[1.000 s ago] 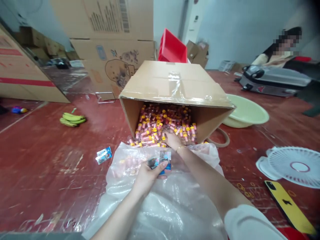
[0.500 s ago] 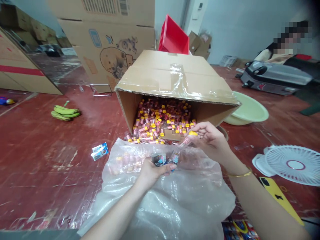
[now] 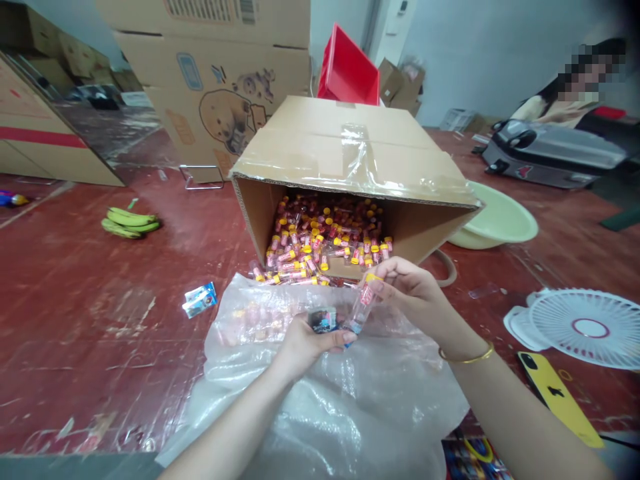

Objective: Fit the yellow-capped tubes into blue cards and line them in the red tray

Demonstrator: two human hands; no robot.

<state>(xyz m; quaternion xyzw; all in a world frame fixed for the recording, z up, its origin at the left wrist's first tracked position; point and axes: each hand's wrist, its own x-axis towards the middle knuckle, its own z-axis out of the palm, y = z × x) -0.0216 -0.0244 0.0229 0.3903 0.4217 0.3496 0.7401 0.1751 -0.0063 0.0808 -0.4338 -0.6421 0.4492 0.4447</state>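
Note:
My left hand (image 3: 313,340) is closed on small dark-and-blue printed packets (image 3: 323,320), its thumb lying across them. Between the fingers of my right hand (image 3: 413,290) is a small clear tube (image 3: 365,299) with a yellow cap and a pink label. The tube tilts, and its lower end meets the packets at my left fingertips; whether it touches them or goes between them I cannot tell. Beyond both hands, a cardboard box (image 3: 310,147) lies on its side, open towards me, with many similar yellow-capped tubes (image 3: 310,247) inside. Under my hands spreads a translucent plastic sheet (image 3: 320,400), partly covering more tubes.
Left on the red floor (image 3: 100,313) are bananas (image 3: 131,223) and blue packets (image 3: 199,300). To the right are a pale green basin (image 3: 500,217), a white slatted lid (image 3: 590,329) and a yellow phone (image 3: 560,398). A person (image 3: 555,113) sits behind a grey suitcase (image 3: 555,157).
My right hand has moved left and slightly down, bringing the tube to the packets in my left hand. My left hand has barely moved.

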